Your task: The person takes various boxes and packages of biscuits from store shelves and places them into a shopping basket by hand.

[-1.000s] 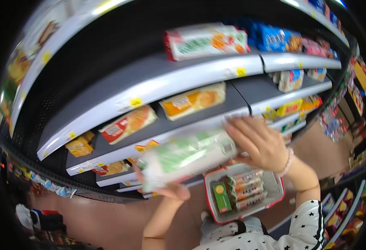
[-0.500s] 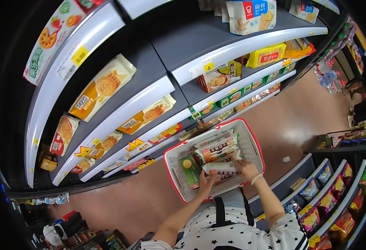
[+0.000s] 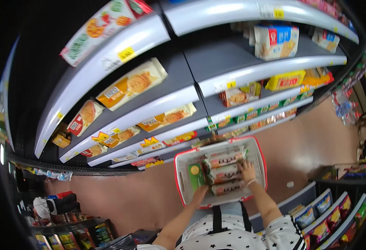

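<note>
A white basket with a red rim [image 3: 263, 156] is in front of my body. Inside, three long biscuit packs lie stacked in rows: a far pack [image 3: 223, 159], a middle pack [image 3: 224, 172] and a near pack [image 3: 226, 188]. Left of them is a green box [image 3: 196, 175] with a round biscuit picture. My left hand [image 3: 199, 194] is at the near end of that box, close to the near pack; its fingers are blurred and partly hidden. My right hand [image 3: 247, 171], wearing a bracelet, has its fingers apart at the right end of the middle pack.
Curved shelves ahead carry biscuit bags [image 3: 132, 83], a white-and-blue cracker bag [image 3: 276, 42] and yellow packs [image 3: 285, 80]. Snack bags [image 3: 321, 227] fill a rack at right. Another person [image 3: 52, 207] is at lower left. A small white object [image 3: 290, 184] lies on the floor.
The near pack, earlier between both hands and tilted, now lies in line with the other two. My right hand has shifted to the middle pack's end. The shelves appear shifted in view.
</note>
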### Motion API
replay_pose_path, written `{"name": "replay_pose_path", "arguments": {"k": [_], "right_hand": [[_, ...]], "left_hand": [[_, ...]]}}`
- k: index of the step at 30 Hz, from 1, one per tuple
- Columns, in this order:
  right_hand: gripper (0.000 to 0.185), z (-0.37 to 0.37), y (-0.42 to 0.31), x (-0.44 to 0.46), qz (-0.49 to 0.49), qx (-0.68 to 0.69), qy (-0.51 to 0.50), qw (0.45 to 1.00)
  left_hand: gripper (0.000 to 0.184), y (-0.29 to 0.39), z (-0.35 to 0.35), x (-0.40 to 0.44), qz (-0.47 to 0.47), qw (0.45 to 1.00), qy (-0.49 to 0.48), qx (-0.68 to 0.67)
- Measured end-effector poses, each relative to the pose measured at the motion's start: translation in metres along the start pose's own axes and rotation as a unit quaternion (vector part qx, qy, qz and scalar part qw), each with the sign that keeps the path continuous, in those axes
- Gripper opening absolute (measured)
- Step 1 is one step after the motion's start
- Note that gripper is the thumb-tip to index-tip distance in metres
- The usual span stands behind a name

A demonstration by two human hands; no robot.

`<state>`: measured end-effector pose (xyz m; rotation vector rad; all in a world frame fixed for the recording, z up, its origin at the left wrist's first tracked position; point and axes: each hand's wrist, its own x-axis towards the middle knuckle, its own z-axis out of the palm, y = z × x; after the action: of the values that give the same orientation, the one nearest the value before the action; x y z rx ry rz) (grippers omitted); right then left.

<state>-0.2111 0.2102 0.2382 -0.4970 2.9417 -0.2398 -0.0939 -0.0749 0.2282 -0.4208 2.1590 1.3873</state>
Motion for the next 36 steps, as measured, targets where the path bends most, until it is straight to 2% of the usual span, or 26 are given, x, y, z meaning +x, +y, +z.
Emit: {"name": "replay_pose_path", "arguments": {"k": [1, 4, 6, 8, 9, 10, 11, 12, 13, 14, 15, 16, 17, 18, 20, 22, 24, 25, 26, 28, 29, 32, 34, 36], "right_hand": [[0.057, -0.002, -0.003, 0.002, -0.01, -0.013, 0.02, 1.0], [0.049, -0.001, -0.012, 0.01, 0.013, -0.081, -0.098, 0.992], [0.052, -0.008, -0.018, 0.013, 0.027, -0.036, -0.096, 0.994], [0.055, -0.019, -0.031, 0.009, 0.031, -0.078, -0.083, 0.993], [0.057, -0.029, -0.037, 0.013, 0.037, -0.113, -0.09, 0.989], [0.057, -0.043, -0.038, 0.02, 0.038, -0.12, -0.078, 0.989], [0.061, -0.058, -0.039, 0.027, -0.01, -0.032, -0.074, 0.997], [0.064, -0.072, -0.041, 0.035, -0.06, 0.057, -0.074, 0.994], [0.062, -0.087, -0.039, 0.05, -0.137, 0.099, 0.009, 0.986], [0.056, -0.138, -0.056, 0.062, -0.131, 0.164, 0.039, 0.977], [0.051, -0.203, -0.079, 0.073, -0.124, 0.227, 0.068, 0.964], [0.047, -0.248, -0.093, 0.091, -0.21, 0.199, 0.197, 0.937], [0.047, -0.311, -0.124, 0.098, -0.195, 0.221, 0.225, 0.929], [0.048, -0.351, -0.143, 0.11, -0.233, 0.224, 0.302, 0.897], [0.049, -0.423, -0.186, 0.126, -0.262, 0.203, 0.436, 0.837], [0.053, -0.467, -0.211, 0.152, -0.255, 0.112, 0.542, 0.793], [0.06, -0.496, -0.228, 0.178, -0.206, 0.095, 0.598, 0.769], [0.067, -0.505, -0.232, 0.19, -0.184, 0.098, 0.599, 0.773], [0.073, -0.512, -0.237, 0.199, -0.145, 0.127, 0.573, 0.796], [0.078, -0.518, -0.237, 0.22, -0.093, 0.143, 0.523, 0.835], [0.078, -0.519, -0.241, 0.224, -0.091, 0.136, 0.526, 0.834], [0.08, -0.518, -0.249, 0.228, -0.072, 0.134, 0.514, 0.844], [0.08, -0.516, -0.256, 0.223, -0.072, 0.151, 0.511, 0.843], [0.08, -0.515, -0.258, 0.222, -0.092, 0.182, 0.513, 0.834]], "left_hand": [[0.032, 0.003, -0.004, -0.007, -0.118, 0.991, 0.015, -0.055], [0.037, -0.009, -0.007, -0.026, -0.019, 1.0, 0.018, 0.011], [0.038, 0.012, -0.024, -0.029, 0.039, 0.999, 0.017, 0.017], [0.043, 0.043, -0.054, -0.021, 0.13, 0.99, 0.034, -0.033], [0.046, 0.07, -0.081, -0.014, 0.231, 0.965, 0.111, 0.045], [0.05, 0.111, -0.117, -0.011, 0.323, 0.92, 0.188, 0.119], [0.052, 0.176, -0.161, -0.031, 0.369, 0.867, 0.257, 0.216], [0.046, 0.22, -0.2, -0.031, 0.448, 0.8, 0.328, 0.228], [0.036, 0.266, -0.239, -0.038, 0.534, 0.704, 0.411, 0.226], [0.031, 0.307, -0.28, -0.044, 0.596, 0.572, 0.501, 0.259], [0.036, 0.355, -0.317, -0.061, 0.623, 0.459, 0.575, 0.267], [0.037, 0.393, -0.345, -0.073, 0.582, 0.393, 0.663, 0.261], [0.033, 0.43, -0.369, -0.092, 0.576, 0.38, 0.687, 0.226], [0.025, 0.464, -0.382, -0.114, 0.577, 0.404, 0.687, 0.177], [0.026, 0.502, -0.4, -0.11, 0.54, 0.464, 0.695, 0.102], [0.035, 0.511, -0.41, -0.074, 0.503, 0.486, 0.707, 0.104], [0.047, 0.509, -0.407, -0.076, 0.439, 0.54, 0.687, 0.207], [0.053, 0.51, -0.406, -0.078, 0.477, 0.535, 0.673, 0.182], [0.049, 0.51, -0.407, -0.073, 0.468, 0.506, 0.699, 0.191], [0.047, 0.507, -0.405, -0.085, 0.43, 0.611, 0.632, 0.206], [0.046, 0.507, -0.405, -0.082, 0.45, 0.56, 0.665, 0.201], [0.046, 0.506, -0.407, -0.078, 0.485, 0.553, 0.652, 0.185], [0.046, 0.502, -0.407, -0.083, 0.498, 0.583, 0.619, 0.17], [0.048, 0.501, -0.408, -0.08, 0.53, 0.54, 0.639, 0.139]]}}
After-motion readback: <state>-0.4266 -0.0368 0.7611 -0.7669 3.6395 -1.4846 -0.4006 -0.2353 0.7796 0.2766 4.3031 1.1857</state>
